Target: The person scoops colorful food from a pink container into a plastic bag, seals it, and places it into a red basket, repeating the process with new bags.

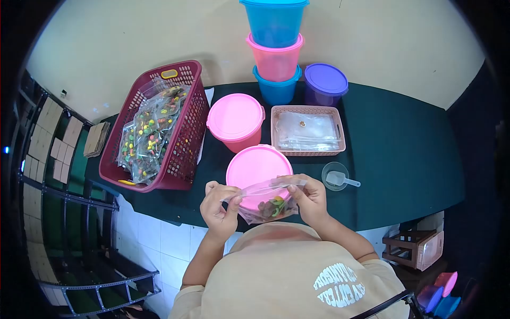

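Note:
A clear plastic bag (270, 204) with brown, green and yellow pieces at its bottom is held up near my chest. My left hand (220, 209) pinches its top left corner between thumb and fingers. Fingers of my right hand (307, 199) are closed on its top right edge. Behind the bag, partly covered by it, is a round tub with a pink lid (258, 166). To the right of the bag, a clear cup (330, 171) holds a white scoop (340, 179).
A maroon basket (197, 133) of filled bags stands left. A second pink-lidded tub (235, 118) and a pink tray (308, 153) of flat clear bags sit behind. Further back are stacked blue and pink tubs (275, 58) and a purple-lidded tub (325, 80) on the dark green table (404, 154).

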Available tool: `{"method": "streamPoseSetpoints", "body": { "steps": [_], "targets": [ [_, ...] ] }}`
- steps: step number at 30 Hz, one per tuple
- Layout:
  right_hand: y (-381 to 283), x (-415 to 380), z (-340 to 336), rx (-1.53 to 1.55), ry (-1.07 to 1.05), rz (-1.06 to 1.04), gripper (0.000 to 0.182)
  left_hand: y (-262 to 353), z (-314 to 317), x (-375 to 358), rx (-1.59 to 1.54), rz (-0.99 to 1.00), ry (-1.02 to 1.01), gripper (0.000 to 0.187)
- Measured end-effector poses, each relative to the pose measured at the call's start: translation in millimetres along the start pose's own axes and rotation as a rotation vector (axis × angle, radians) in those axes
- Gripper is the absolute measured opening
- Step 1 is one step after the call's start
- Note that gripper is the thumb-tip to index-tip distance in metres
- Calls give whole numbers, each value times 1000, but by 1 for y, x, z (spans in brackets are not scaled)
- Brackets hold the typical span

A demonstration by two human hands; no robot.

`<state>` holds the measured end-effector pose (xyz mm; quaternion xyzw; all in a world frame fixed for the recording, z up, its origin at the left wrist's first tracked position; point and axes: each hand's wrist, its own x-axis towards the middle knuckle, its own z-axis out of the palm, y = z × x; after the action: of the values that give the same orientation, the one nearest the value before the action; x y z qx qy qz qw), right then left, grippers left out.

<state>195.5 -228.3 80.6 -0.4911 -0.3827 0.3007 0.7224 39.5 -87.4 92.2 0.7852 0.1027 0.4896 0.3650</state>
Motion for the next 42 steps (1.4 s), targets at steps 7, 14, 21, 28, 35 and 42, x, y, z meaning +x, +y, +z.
{"method": "streamPoseSetpoints", "body": {
  "steps": [7, 14, 21, 28, 35, 42],
  "targets": [
    [-3, 2, -5, -139, -3, -166, 22, 0, 5, -7, 2, -44, -9, 8],
    [1, 0, 2, 155, 154, -59, 10, 1, 15, -11, -46, -152, -23, 13],
    [6, 3, -5, 60, 127, -134, 12, -1, 17, -16, -145, -198, -17, 18],
    [11, 1, -6, 61, 87, -42, 15, 5, 22, -15, -455, -385, 163, 19],
    [5, 1, -5, 57, 106, -102, 17, -4, 21, -21, -329, -318, 113, 22],
    [10, 2, -8, -20, 129, -148, 10, -6, 18, -20, -41, -190, 52, 25]
  ]
}}
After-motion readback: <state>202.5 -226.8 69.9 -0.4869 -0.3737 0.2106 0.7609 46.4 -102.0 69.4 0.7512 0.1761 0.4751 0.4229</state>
